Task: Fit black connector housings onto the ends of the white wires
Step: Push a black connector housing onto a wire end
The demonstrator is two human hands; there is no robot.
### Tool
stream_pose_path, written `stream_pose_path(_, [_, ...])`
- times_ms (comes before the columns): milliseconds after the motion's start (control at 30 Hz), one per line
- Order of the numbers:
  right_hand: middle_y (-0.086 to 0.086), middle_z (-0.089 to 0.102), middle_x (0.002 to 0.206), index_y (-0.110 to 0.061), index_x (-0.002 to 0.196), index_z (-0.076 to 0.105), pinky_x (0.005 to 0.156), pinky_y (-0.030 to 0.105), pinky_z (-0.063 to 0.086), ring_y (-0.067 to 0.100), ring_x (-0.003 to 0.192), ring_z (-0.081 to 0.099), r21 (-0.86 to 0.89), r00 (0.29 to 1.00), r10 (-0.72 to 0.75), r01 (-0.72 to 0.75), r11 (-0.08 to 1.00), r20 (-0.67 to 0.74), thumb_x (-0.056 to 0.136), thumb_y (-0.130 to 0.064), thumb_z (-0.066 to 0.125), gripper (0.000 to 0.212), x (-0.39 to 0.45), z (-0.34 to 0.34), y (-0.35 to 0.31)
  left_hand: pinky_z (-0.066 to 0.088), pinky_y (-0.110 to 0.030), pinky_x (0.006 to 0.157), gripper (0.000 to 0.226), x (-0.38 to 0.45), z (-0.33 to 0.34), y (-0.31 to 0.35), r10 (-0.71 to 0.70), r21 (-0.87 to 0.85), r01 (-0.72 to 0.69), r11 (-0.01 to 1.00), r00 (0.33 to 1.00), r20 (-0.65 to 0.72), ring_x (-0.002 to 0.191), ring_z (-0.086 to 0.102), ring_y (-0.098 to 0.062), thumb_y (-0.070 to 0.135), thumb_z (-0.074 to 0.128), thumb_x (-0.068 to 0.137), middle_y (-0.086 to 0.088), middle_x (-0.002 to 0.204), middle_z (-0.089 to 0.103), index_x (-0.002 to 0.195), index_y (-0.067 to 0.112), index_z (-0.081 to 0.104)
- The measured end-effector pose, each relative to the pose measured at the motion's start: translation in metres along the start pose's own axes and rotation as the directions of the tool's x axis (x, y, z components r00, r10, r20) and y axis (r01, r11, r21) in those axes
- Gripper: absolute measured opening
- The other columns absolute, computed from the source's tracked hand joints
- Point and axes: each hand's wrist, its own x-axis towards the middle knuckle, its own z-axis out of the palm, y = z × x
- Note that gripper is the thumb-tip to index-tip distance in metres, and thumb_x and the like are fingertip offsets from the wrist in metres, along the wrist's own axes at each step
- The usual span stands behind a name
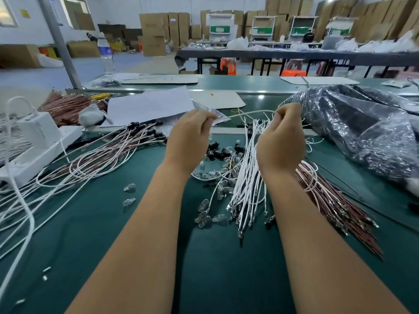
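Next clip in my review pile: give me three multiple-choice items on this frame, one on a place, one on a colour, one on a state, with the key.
1. Where do the loose black connector housings lie?
A. between the two forearms
B. on the white paper sheet
C. beside the water bottle

2. What colour is the bench mat?
A. grey
B. dark green
C. red

3. What is the left hand doing?
A. lying flat on the mat
B. pinching a wire's end
C. gripping the bottle

Key: 1 A, they sit between the arms, beside the white wire bundle. 2 B, green everywhere. 3 B, a thin white wire spans from it to the right hand.
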Motion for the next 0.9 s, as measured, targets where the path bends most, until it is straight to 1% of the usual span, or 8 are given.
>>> stream_pose_path(67, [0.001, 0.054, 0.082, -0.012, 0.095, 0.048, 0.053, 0.028, 0.038, 0.021, 0.069, 0.053, -0.119, 0.999, 0.029, -0.025, 0.993, 0.028, 0.093, -0.001, 0.041, 0.013, 0.003, -0.002, 0.005, 0.052, -0.039, 0.079, 0.02, 0.0, -0.003, -0.008, -0.066, -0.007, 0.066, 0.998, 0.998, 0.024, 0.085, 0.06, -0.021, 0.015, 0.051, 0.099, -0.006, 0.096, 0.066, 0.104, 0.004, 0.068])
stream_pose_path(167, [0.009, 0.057, 0.115, -0.009, 0.113, 0.055, 0.088, 0.037, 0.035, 0.026, 0.106, 0.05, -0.361, 0.969, -0.142, 0.208, 0.909, 0.2, 0.079, 0.003, 0.046, 0.038, 0.001, 0.0, 0.005, 0.051, -0.038, 0.075, 0.017, -0.003, 0.0, -0.012, -0.04, -0.004, 0.041, 0.999, 0.994, 0.104, 0.077, 0.059, -0.019, 0.018, 0.057, 0.096, -0.002, 0.088, 0.066, 0.097, 0.008, 0.071])
stream_pose_path(267, [0.002, 0.061, 0.12, -0.015, 0.12, 0.06, 0.097, 0.035, 0.023, 0.022, 0.115, 0.05, -0.216, 0.843, -0.339, 0.455, 0.864, 0.418, 0.086, -0.01, 0.054, 0.035, -0.008, 0.006, -0.007, 0.051, -0.036, 0.074, 0.017, -0.004, 0.004, -0.009, 0.026, -0.019, -0.023, 1.0, 0.988, 0.155, 0.075, 0.06, -0.018, 0.022, 0.06, 0.094, 0.001, 0.084, 0.068, 0.096, 0.013, 0.074])
stream_pose_path(367, [-0.002, 0.069, 0.102, -0.018, 0.105, 0.069, 0.089, 0.03, 0.022, 0.019, 0.1, 0.057, -0.171, 0.777, -0.381, 0.52, 0.837, 0.501, 0.095, -0.017, 0.051, 0.021, -0.016, 0.013, -0.01, 0.05, -0.038, 0.072, 0.016, -0.003, 0.006, -0.011, 0.04, 0.023, -0.044, 0.999, 0.985, 0.167, 0.075, 0.059, -0.02, 0.024, 0.061, 0.094, 0.001, 0.08, 0.069, 0.094, 0.014, 0.074])
stream_pose_path(500, [0.005, 0.068, 0.094, -0.01, 0.099, 0.067, 0.082, 0.027, 0.028, 0.023, 0.089, 0.056, -0.136, 0.844, -0.299, 0.394, 0.909, 0.444, 0.092, -0.002, 0.051, 0.019, -0.014, 0.011, -0.005, 0.045, -0.024, 0.077, 0.012, -0.005, 0.003, -0.017, -0.061, 0.007, 0.06, 0.998, 0.992, 0.114, 0.082, 0.061, -0.013, 0.016, 0.065, 0.09, 0.003, 0.086, 0.071, 0.096, 0.014, 0.075])
stream_pose_path(700, [0.002, 0.068, 0.09, -0.014, 0.101, 0.068, 0.07, 0.027, 0.035, 0.022, 0.079, 0.058, -0.059, 0.82, -0.261, 0.336, 0.94, 0.509, 0.096, -0.014, 0.051, 0.018, -0.015, 0.01, -0.004, 0.05, -0.01, 0.071, 0.015, -0.007, -0.002, -0.015, -0.258, -0.271, 0.271, 0.924, 0.963, 0.084, 0.068, 0.066, 0.003, 0.009, 0.077, 0.079, 0.004, 0.078, 0.073, 0.094, 0.011, 0.076])
stream_pose_path(800, [-0.001, 0.065, 0.081, -0.018, 0.099, 0.067, 0.049, 0.022, 0.024, 0.02, 0.065, 0.05, -0.082, 0.798, -0.237, 0.335, 0.939, 0.554, 0.097, -0.016, 0.051, 0.016, -0.017, 0.013, -0.004, 0.053, -0.014, 0.074, 0.026, -0.008, -0.003, -0.014, -0.302, -0.363, 0.313, 0.877, 0.949, 0.09, 0.071, 0.069, -0.002, 0.01, 0.079, 0.077, -0.002, 0.081, 0.074, 0.102, 0.006, 0.073])
stream_pose_path(900, [0.0, 0.059, 0.078, -0.015, 0.095, 0.061, 0.049, 0.026, 0.024, 0.023, 0.066, 0.051, -0.123, 0.804, -0.189, 0.308, 0.943, 0.564, 0.095, -0.007, 0.05, 0.014, -0.019, 0.014, -0.003, 0.056, -0.019, 0.075, 0.037, -0.01, -0.003, -0.014, -0.378, -0.468, 0.423, 0.776, 0.906, 0.192, 0.071, 0.071, -0.009, 0.005, 0.079, 0.076, -0.011, 0.086, 0.074, 0.111, 0.001, 0.068])
